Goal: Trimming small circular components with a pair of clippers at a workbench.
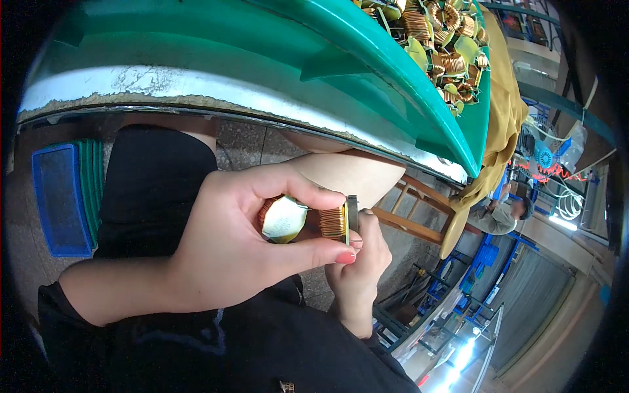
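Note:
My left hand (229,229) is closed around two copper-wound toroidal coils. One coil (334,223) is pinched between thumb and fingertips, its copper turns facing left. The other coil (284,219) sits deeper in the palm, with a pale disc on its face. Against the right side of the pinched coil stands a dark, flat, narrow piece (353,215), seen edge-on. My right hand (360,262) is closed just behind and right of it, with fingertips at that piece. Its grip is partly hidden by the left thumb.
A green tray (367,72) heaped with similar coils (452,62) rests on the white-edged table (196,92) above my lap. Blue and green stacked bins (56,200) stand at the left on the floor. A wooden stool (413,226) and a seated person (501,216) are farther right.

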A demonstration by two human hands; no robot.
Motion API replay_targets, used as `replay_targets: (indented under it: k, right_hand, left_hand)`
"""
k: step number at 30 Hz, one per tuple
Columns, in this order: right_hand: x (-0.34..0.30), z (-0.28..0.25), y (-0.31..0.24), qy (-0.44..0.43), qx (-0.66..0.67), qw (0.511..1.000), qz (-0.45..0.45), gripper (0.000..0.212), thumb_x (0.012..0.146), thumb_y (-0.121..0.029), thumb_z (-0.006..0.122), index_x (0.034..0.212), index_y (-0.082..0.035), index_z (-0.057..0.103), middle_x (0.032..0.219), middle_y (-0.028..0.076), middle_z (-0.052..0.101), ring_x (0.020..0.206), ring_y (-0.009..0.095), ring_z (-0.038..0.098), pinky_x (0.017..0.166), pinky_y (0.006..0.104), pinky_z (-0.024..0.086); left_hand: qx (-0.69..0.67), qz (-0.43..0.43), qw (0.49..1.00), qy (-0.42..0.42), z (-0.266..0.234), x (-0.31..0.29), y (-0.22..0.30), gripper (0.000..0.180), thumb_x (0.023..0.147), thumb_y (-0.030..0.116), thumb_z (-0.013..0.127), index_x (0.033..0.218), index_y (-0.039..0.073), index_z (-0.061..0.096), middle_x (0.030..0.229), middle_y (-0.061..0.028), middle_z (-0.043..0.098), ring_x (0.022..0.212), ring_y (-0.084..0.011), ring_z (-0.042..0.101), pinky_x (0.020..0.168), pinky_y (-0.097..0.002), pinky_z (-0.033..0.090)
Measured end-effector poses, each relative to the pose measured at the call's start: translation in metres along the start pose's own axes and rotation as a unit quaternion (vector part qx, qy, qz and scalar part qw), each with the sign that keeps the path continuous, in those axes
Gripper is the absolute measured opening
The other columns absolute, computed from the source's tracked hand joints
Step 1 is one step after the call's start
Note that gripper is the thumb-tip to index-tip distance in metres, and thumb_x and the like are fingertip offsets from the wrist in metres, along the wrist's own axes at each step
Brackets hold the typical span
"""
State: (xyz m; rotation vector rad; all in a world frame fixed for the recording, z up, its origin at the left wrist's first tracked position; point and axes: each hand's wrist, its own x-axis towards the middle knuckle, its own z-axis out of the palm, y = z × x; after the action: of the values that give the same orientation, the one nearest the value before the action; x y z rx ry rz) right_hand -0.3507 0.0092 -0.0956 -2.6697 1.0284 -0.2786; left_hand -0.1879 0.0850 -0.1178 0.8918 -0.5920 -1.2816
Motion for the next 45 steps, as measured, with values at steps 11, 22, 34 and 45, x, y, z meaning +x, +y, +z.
replay_targets:
  k: [11, 22, 34, 45]
  right_hand:
    - [-0.002, -0.003, 0.006, 0.054, 0.307, 0.95, 0.027, 0.044, 0.094, -0.039, 0.041, 0.09, 0.003, 0.052, 0.08, 0.014, 0.053, 0.067, 0.025, 0.049, 0.063, 0.0328, 0.043]
    - [0.003, -0.006, 0.003, 0.025, 0.232, 0.97, -0.071, 0.045, 0.094, -0.04, 0.043, 0.087, 0.003, 0.053, 0.078, 0.014, 0.053, 0.065, 0.025, 0.047, 0.062, 0.0336, 0.042]
    - [-0.008, -0.016, 0.003, 0.024, 0.154, 0.986, -0.065, 0.045, 0.093, -0.04, 0.044, 0.081, 0.001, 0.053, 0.07, 0.011, 0.05, 0.057, 0.024, 0.044, 0.053, 0.0338, 0.041]
    - [-0.005, -0.007, 0.016, 0.099, 0.189, 0.972, -0.1, 0.043, 0.093, -0.04, 0.044, 0.08, 0.0, 0.053, 0.071, 0.01, 0.051, 0.059, 0.023, 0.047, 0.055, 0.0331, 0.043]
  left_hand:
    - [-0.029, 0.043, 0.999, 0.001, 0.0, 0.003, -0.004, 0.049, 0.058, -0.015, 0.075, 0.1, 0.0, 0.055, 0.099, -0.0155, 0.062, 0.087, -0.0209, 0.063, 0.078, -0.0291, 0.052]
    - [-0.016, 0.04, 0.999, -0.005, 0.0, 0.0, -0.001, 0.051, 0.055, -0.013, 0.078, 0.098, 0.001, 0.057, 0.092, -0.0121, 0.062, 0.089, -0.0235, 0.063, 0.081, -0.0309, 0.052]
    - [0.041, 0.103, 0.993, -0.034, -0.002, 0.001, 0.0, 0.048, 0.053, -0.008, 0.082, 0.094, 0.002, 0.059, 0.09, -0.0109, 0.061, 0.088, -0.0231, 0.064, 0.078, -0.0312, 0.053]
    - [0.051, 0.186, 0.981, -0.025, 0.001, 0.003, 0.004, 0.046, 0.053, -0.005, 0.084, 0.091, 0.003, 0.059, 0.094, -0.0121, 0.063, 0.084, -0.0226, 0.066, 0.071, -0.0283, 0.054]
